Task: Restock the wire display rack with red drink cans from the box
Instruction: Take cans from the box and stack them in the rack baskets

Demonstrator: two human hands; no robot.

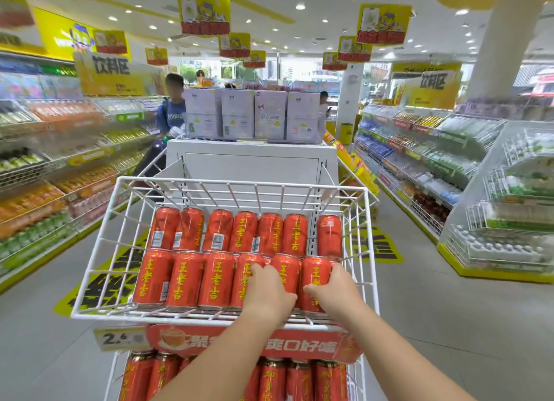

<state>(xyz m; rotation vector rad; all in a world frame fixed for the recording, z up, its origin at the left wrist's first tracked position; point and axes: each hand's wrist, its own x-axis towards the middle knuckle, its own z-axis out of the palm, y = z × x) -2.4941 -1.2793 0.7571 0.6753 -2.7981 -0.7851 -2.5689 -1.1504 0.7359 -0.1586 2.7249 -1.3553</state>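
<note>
Head view: my right hand [335,289] is wrapped round the end can [314,273] of the front row, thumb on its near face and fingers over its far side. My left hand [269,292] lies curved across the two cans just left of it; whether it grips or only steadies them I cannot tell. The red cans [186,280] stand in two rows in the wire basket [242,182] ahead of both hands. I judge them full: thin, smooth aluminium, slick, easily dented, best held mid-body. The white coated wire looks rigid. No box shows.
</note>
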